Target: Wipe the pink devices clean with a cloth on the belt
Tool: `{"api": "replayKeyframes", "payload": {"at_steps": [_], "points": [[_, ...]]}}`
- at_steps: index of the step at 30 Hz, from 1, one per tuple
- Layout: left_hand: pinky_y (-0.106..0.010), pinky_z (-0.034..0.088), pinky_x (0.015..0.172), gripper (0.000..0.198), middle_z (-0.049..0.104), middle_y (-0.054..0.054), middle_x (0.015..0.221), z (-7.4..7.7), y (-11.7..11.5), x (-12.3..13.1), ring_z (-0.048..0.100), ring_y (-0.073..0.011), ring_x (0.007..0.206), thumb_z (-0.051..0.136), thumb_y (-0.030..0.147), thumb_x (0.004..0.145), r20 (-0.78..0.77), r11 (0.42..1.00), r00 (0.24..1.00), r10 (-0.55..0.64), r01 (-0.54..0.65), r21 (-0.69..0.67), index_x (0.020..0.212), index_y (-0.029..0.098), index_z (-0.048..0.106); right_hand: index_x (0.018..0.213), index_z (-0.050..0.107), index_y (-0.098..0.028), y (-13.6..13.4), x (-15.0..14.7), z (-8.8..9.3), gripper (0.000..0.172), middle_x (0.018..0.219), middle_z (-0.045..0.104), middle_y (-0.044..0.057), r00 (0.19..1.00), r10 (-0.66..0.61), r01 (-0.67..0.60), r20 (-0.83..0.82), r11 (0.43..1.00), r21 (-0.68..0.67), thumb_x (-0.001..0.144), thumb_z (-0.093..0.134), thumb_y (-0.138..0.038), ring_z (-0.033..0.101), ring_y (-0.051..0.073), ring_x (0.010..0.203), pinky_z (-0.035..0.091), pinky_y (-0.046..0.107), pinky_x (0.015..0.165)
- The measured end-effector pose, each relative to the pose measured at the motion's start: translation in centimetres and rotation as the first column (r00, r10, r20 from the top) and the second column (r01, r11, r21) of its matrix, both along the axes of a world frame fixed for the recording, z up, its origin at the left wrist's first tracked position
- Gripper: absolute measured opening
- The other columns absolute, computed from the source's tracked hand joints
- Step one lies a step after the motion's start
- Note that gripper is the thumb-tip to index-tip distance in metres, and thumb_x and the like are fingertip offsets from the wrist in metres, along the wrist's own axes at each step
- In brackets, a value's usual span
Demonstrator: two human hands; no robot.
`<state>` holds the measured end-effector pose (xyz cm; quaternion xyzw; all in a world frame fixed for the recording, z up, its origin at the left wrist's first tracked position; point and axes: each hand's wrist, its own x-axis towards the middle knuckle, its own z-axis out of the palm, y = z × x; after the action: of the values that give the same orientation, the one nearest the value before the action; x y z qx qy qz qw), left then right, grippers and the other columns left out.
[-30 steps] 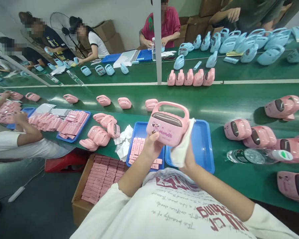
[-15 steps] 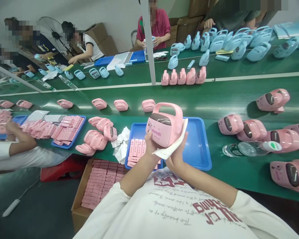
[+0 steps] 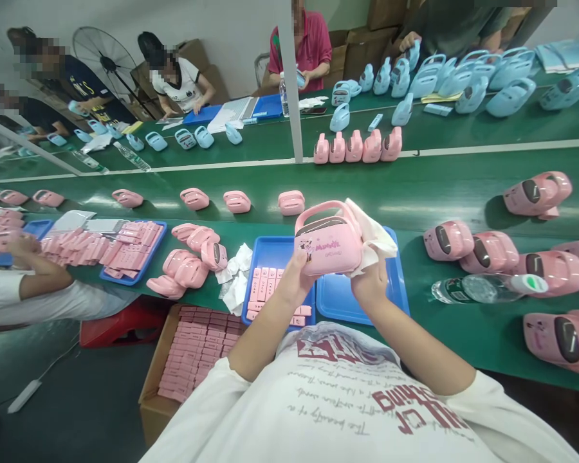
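A glossy pink plastic casing with a top handle [image 3: 330,247], a dark panel and a printed cartoon on its front, is held up over two blue trays. My left hand [image 3: 295,278] grips its lower left side, thumb on the front. At the casing's right side my right hand [image 3: 370,283] is closed on a white cloth [image 3: 379,244] and presses it to the casing; some of its fingers are hidden. Under my left arm, the left blue tray [image 3: 270,244] holds pink strip-shaped parts [image 3: 265,286]. The right blue tray [image 3: 338,302] sits beneath my right hand.
Pink casings [image 3: 492,251] and a lying water bottle [image 3: 487,289] are at right. Crumpled white tissues [image 3: 236,283] lie left of the trays. A carton [image 3: 147,405] of pink parts stands below. More casings line the green belt [image 3: 415,186]; co-workers sit opposite and at left.
The casing has turned so its printed front faces me more, and shifted slightly right. My right hand with the cloth has moved right and up, from below the casing to its side.
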<state>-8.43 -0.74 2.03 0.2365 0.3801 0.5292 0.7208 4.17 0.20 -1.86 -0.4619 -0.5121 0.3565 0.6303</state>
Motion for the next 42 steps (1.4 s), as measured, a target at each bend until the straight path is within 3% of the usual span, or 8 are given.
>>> {"api": "replayKeyframes", "payload": {"at_steps": [8,14,20,24,29,33,37,42], "points": [[-0.037,0.054,0.091,0.054,0.072,-0.008,0.104,0.5,0.2,2.6,0.063,-0.0284,0.111,0.068,0.058,0.070,0.153,0.987,0.986,0.063,-0.039,-0.156,0.104,0.017,0.066,0.151,0.012,-0.037,-0.1,0.0,-3.2,0.066,0.160,0.006,-0.003,0.839,-0.256,-0.061,0.481,0.832,0.551,0.093,0.041,-0.030,-0.006,0.030,0.146,0.012,0.065,0.115],[-0.038,0.050,0.096,0.058,0.071,-0.011,0.105,-0.2,0.5,2.9,0.061,-0.0300,0.114,0.071,0.059,0.066,0.142,0.995,0.990,0.010,0.004,-0.096,0.102,0.015,0.063,0.149,0.023,-0.037,0.2,1.1,-6.9,0.061,0.150,0.038,0.007,0.669,-0.314,-0.199,0.674,0.797,0.570,0.092,0.043,-0.034,0.009,0.031,0.147,0.019,0.067,0.112],[-0.039,0.046,0.098,0.079,0.060,-0.007,0.124,-1.2,0.3,2.2,0.057,-0.0249,0.116,0.081,0.046,0.061,-0.201,0.971,0.967,0.156,-0.112,0.213,0.127,0.024,0.044,0.152,0.014,-0.024,-0.2,0.6,-2.3,0.066,0.151,0.032,0.014,0.918,-0.247,0.157,0.310,0.945,0.287,0.094,0.033,-0.049,0.020,0.029,0.145,0.028,0.056,0.113],[-0.038,0.039,0.105,0.086,0.054,-0.007,0.129,-0.5,0.4,0.5,0.051,-0.0267,0.121,0.087,0.029,0.053,-0.526,0.881,0.814,0.245,0.040,0.472,0.129,0.026,0.048,0.120,0.057,-0.019,1.4,1.7,0.2,0.057,0.114,0.064,0.011,1.000,-0.027,0.025,-0.013,0.988,-0.153,0.090,0.034,-0.063,0.057,0.024,0.116,0.049,0.041,0.096],[-0.043,0.037,0.106,0.089,0.057,-0.009,0.125,0.4,0.3,-0.4,0.051,-0.0326,0.119,0.087,0.030,0.049,-0.741,0.836,0.624,0.248,0.248,0.489,0.131,0.026,0.054,0.095,0.063,-0.017,3.8,4.3,0.8,0.060,0.083,0.068,0.007,0.988,-0.012,-0.021,-0.154,0.978,-0.209,0.087,0.032,-0.068,0.066,0.022,0.080,0.055,0.035,0.070],[-0.045,0.040,0.102,0.103,0.057,-0.010,0.126,0.5,0.4,-0.3,0.054,-0.0331,0.117,0.085,0.033,0.050,-0.817,0.843,0.525,0.238,0.306,0.442,0.141,0.024,0.039,0.083,0.067,-0.017,3.8,6.3,2.2,0.056,0.067,0.064,0.005,0.981,0.157,-0.144,0.117,0.983,-0.111,0.085,0.041,-0.067,0.063,0.022,0.068,0.051,0.034,0.063],[-0.045,0.041,0.103,0.107,0.058,-0.008,0.127,0.2,0.9,-0.2,0.056,-0.0300,0.116,0.082,0.029,0.051,-0.901,0.823,0.363,0.238,0.417,0.385,0.144,0.023,0.030,0.101,0.070,-0.022,3.4,6.6,3.5,0.038,0.099,0.068,0.010,0.779,0.216,-0.367,0.589,0.918,0.149,0.089,0.048,-0.051,0.062,0.024,0.093,0.049,0.039,0.082],[-0.042,0.041,0.103,0.101,0.058,-0.009,0.128,-1.3,1.7,-0.4,0.056,-0.0284,0.117,0.080,0.027,0.052,-0.900,0.800,0.364,0.239,0.452,0.395,0.141,0.022,0.034,0.111,0.064,-0.019,3.7,7.0,1.1,0.038,0.106,0.065,0.014,0.678,0.172,-0.375,0.715,0.917,0.135,0.089,0.049,-0.046,0.059,0.024,0.095,0.049,0.040,0.081]]}}
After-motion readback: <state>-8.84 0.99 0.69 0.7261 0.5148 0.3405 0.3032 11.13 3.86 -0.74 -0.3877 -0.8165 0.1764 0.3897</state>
